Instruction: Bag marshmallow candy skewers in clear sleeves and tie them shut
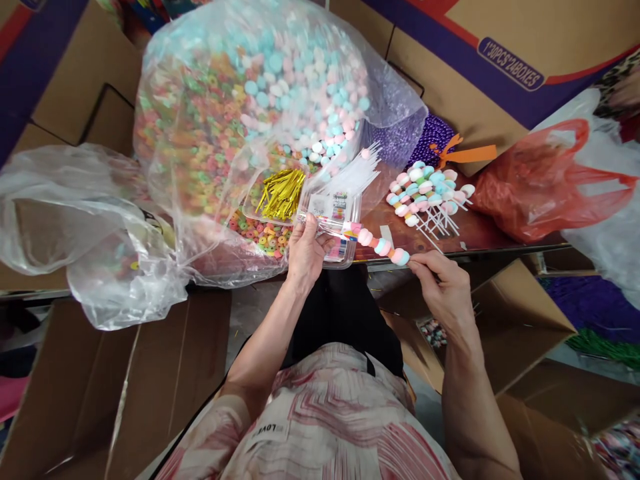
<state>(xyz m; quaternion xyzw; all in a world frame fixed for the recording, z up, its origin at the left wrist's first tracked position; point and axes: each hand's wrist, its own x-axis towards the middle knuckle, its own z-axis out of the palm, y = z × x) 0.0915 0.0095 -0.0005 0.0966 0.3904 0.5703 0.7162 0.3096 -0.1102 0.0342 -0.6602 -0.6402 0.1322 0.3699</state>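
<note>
A candy skewer (383, 247) with pastel pink, white and blue pieces stretches between my two hands over the table's front edge. Its left part lies inside a small clear wrapper (333, 228) with a coloured print. My left hand (306, 252) is closed on the wrapper's left end. With thumb and fingers, my right hand (443, 283) pinches the skewer's right end, where the stick is mostly hidden. Behind the wrapper stands a clear plastic tray (356, 220) holding white sticks (355, 170) and flat printed wrappers. Gold twist ties (281, 193) fill the compartment left of them.
A large clear bag (200, 87) of ring and pastel candies covers the table's left. Finished-looking candy skewers (427, 193) are piled at right, near purple beads (435, 137) and a red plastic bag (545, 180). Open cardboard boxes (520, 320) flank my legs.
</note>
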